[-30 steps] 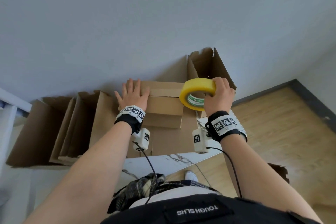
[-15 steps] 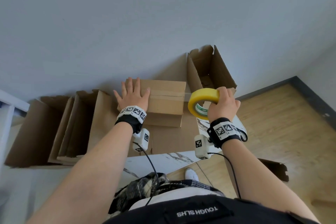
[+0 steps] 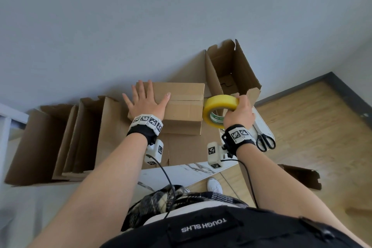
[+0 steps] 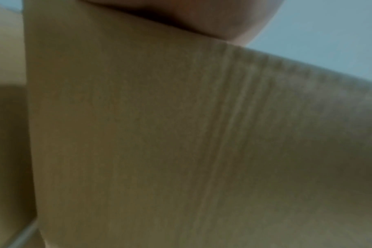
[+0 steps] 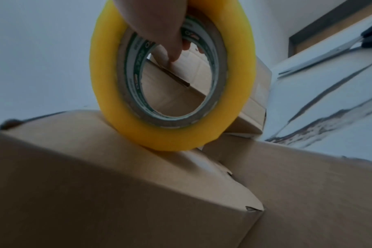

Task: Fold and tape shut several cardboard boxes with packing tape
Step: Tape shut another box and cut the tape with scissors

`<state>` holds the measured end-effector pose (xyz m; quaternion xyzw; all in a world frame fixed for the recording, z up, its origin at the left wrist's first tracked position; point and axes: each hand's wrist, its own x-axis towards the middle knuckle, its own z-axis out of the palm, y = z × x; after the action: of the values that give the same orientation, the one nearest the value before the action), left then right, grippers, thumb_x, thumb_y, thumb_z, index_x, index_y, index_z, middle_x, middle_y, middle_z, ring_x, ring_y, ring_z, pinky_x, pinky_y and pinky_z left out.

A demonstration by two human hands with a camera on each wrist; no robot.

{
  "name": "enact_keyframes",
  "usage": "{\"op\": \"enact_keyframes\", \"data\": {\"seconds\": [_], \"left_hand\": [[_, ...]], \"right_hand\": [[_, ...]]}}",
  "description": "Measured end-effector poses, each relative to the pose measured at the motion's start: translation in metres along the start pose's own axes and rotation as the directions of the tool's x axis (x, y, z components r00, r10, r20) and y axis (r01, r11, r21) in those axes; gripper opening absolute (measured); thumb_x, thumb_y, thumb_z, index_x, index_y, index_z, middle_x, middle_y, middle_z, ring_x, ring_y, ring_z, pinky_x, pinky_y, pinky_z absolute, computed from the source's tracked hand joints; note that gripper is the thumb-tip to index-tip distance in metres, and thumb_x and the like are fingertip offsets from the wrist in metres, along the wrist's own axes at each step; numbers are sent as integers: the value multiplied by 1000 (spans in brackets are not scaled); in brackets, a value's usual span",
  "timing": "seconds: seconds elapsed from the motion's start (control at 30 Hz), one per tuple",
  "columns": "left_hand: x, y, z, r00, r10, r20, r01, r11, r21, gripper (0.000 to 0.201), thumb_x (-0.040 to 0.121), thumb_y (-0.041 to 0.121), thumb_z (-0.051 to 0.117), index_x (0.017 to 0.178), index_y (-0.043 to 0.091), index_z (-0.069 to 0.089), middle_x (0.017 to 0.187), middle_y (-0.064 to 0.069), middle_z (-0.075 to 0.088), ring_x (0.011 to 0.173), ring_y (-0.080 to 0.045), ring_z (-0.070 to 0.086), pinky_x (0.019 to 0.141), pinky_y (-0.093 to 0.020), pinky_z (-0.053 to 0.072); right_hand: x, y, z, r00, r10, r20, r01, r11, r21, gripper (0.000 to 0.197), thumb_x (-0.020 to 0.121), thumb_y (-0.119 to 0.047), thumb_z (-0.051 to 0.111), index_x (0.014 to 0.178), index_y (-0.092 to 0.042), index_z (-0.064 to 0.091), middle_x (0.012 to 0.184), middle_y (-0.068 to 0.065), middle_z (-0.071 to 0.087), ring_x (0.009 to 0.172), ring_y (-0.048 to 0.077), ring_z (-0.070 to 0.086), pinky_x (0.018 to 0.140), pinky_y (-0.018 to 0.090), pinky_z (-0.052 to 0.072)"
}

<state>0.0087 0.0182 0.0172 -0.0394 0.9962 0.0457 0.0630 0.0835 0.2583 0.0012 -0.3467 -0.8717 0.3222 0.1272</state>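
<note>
A closed brown cardboard box (image 3: 182, 104) (image 5: 96, 176) sits on flat cardboard on the table. My left hand (image 3: 145, 102) lies flat on its left top, fingers spread; the left wrist view is filled by blurred cardboard (image 4: 159, 134) under the palm. My right hand (image 3: 240, 115) grips a yellow roll of packing tape (image 3: 218, 107) (image 5: 172, 94) just past the box's right end, thumb through the core. The roll's lower edge sits at the box's top right edge. A tape strip runs along the top seam.
An open upright box (image 3: 231, 72) stands behind the roll. Several flattened or open boxes (image 3: 66, 137) lie at the left. Black-handled scissors (image 3: 264, 141) rest on the white marbled table (image 3: 193, 169) at the right edge. Another box (image 3: 302, 175) is on the wooden floor.
My right hand has drawn the tape roll to the right, from over the box top to past its right end. The left hand stays pressed on the box.
</note>
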Motion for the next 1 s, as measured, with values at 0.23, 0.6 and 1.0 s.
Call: {"op": "enact_keyframes", "data": {"seconds": [0.23, 0.6, 1.0], "left_hand": [[-2, 35, -6, 957, 289, -37, -287, 956, 60, 57, 105, 40, 15, 158, 23, 5, 167, 0, -2, 153, -22, -3, 122, -55, 0], [-19, 110, 3, 956, 286, 63, -291, 952, 93, 68, 96, 66, 23, 155, 43, -2, 167, 1, -5, 149, -45, -10, 108, -78, 2], [-30, 105, 9, 981, 193, 35, -195, 979, 54, 65, 98, 60, 25, 155, 42, 0, 167, 0, -3, 149, -45, -11, 107, -79, 0]], "right_hand": [[5, 6, 7, 1000, 24, -7, -23, 998, 64, 43, 76, 0, 64, 113, -18, 53, 111, 4, 61, 100, 28, 57, 83, 43, 53], [6, 22, 15, 997, -12, 73, 4, 995, 103, 44, 79, -7, 66, 117, -20, 48, 116, 3, 55, 98, 27, 58, 80, 46, 55], [6, 37, 26, 983, -63, 175, 37, 988, 152, 46, 83, -12, 66, 123, -19, 45, 119, 4, 57, 99, 26, 60, 79, 42, 54]]}}
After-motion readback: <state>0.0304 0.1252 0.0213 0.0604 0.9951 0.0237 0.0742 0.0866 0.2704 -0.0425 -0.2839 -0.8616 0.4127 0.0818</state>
